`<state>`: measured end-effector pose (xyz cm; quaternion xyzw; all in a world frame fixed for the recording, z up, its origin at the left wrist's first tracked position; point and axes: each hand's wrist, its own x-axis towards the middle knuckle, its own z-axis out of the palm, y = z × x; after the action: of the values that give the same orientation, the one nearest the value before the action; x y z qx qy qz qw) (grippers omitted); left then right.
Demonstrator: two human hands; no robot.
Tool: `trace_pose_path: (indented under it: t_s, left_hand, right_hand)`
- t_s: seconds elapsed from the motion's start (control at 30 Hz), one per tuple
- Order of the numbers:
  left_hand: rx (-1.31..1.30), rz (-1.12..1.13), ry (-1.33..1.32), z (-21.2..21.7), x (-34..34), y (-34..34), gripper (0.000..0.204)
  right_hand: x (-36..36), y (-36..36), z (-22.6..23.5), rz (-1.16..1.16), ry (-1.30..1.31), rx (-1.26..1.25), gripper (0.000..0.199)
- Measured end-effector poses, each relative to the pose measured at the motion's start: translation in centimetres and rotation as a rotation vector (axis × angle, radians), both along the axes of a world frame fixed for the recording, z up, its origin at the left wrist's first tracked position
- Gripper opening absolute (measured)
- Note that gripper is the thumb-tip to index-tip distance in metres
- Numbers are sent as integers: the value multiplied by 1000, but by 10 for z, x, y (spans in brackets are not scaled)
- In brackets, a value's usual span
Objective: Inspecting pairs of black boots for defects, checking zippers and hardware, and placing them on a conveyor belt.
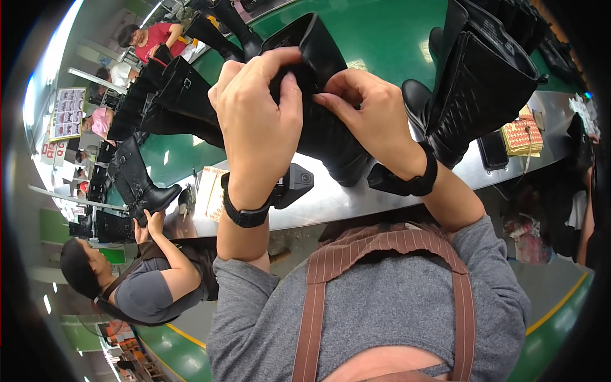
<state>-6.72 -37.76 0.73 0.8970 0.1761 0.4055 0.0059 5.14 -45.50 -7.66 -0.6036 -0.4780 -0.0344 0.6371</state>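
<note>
A tall black boot [334, 143] stands in front of me on the metal table edge, its open shaft top tilted toward the far side. My left hand [258, 105] grips the near rim of the shaft, with thumb and fingers bent over the dark material. Close beside it, my right hand [372, 111] pinches the shaft near its upper edge, thumb against fingers. What exactly lies between the fingertips is too dark to make out. Each wrist wears a black strap with a small device.
More black boots [480, 89] stand to the right, near a black phone-like object [492, 151] and a stack of printed labels [523, 132]. Other boots [184, 95] lie at left. A co-worker [149, 274] at left holds a buckled boot [137, 178]. The tabletop [388, 44] is green with a metal border.
</note>
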Motion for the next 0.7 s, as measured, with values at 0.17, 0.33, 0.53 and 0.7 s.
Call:
trace_pose_path:
  t_s: [0.17,0.33,0.53,0.7]
  left_hand:
    - [270,-3,-271,-18,0,3,52]
    - [-40,-36,-443,-108,-18,9,112]
    - [-975,-272,-131,-212,-18,-14,82]
    - [-1086,-321,-178,-208,-17,-16,33]
  right_hand:
    - [2,-10,7,150,155,-126,21]
    - [13,-18,18,313,262,-353,29]
    - [19,-17,25,577,350,-380,32]
    - [14,-34,77,828,402,-205,31]
